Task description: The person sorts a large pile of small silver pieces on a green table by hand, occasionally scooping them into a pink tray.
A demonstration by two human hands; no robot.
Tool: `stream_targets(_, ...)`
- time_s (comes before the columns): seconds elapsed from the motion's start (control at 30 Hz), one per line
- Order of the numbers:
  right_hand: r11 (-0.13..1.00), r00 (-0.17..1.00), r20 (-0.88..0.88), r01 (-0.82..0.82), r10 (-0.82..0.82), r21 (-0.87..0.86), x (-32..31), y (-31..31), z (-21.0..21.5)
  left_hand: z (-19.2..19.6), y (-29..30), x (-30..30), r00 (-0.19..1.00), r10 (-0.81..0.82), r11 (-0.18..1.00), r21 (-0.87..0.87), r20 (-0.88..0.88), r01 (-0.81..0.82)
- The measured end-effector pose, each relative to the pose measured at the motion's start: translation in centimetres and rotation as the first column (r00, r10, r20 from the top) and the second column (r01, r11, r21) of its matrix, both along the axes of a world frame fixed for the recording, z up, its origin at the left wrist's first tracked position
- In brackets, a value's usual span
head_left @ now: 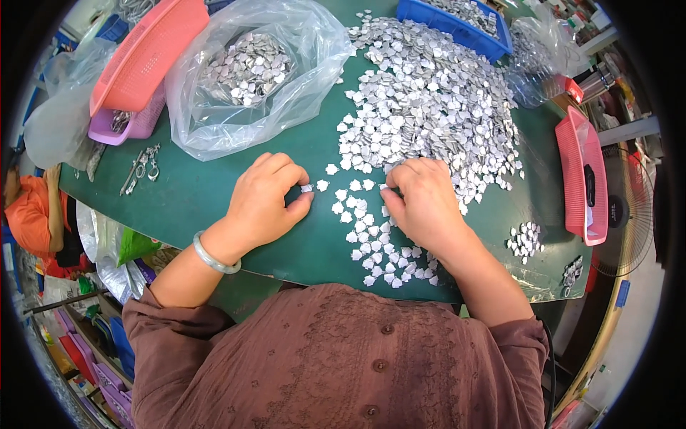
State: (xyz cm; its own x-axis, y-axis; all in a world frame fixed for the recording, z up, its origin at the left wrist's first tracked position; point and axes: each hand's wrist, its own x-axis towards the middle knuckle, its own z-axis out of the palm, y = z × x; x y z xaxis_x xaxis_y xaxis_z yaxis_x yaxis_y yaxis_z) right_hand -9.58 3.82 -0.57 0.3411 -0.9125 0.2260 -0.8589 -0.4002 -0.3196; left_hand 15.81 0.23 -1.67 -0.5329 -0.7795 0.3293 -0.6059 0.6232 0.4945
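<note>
**Small silver pieces handled on green table**

Left hand (268, 204) pinches one small silver piece (307, 188) between thumb and fingertips, just above the green table (207, 193); its orientation and long axis are too small to tell. Right hand (423, 204) rests curled, palm down, on scattered pieces; whether it holds any cannot be told. The large heap (429, 100) beyond is flat, shiny, angular. A clear plastic bag (250, 79) holds more.
</note>
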Motion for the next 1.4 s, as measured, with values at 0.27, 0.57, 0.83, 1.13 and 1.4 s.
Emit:
stream_targets(0.27, 0.999, 0.999, -0.032, 0.0, 0.002, 0.044, -0.1, 0.0, 0.3, 0.6, 0.1, 0.2, 0.998, -0.034, 0.999, 0.011, 0.047, 0.034)
stream_targets(0.57, 0.993, 0.993, -0.008, -0.118, 0.118, 0.019, -0.1, 0.2, 0.5, 0.8, 0.4, 0.4, 0.996, -0.075, 0.997, 0.005, 0.041, 0.075)
stream_targets(0.83, 0.987, 0.984, -0.079, -0.156, 0.159, 0.044, 0.1, 0.0, 1.2, 0.9, 0.6, 0.7, 0.998, -0.053, 0.998, -0.015, 0.045, 0.054)
stream_targets(1.13, 0.977, 0.948, -0.241, -0.188, 0.207, 0.098, 0.8, 0.0, 1.4, 0.9, 0.6, 0.7, 0.992, -0.102, 0.995, -0.007, 0.068, 0.103)
stream_targets(1.4, 0.977, 0.965, -0.156, -0.199, 0.209, 0.079, 0.1, -0.2, 1.5, 1.3, 0.4, 0.3, 0.973, -0.221, 0.975, -0.009, 0.069, 0.222)
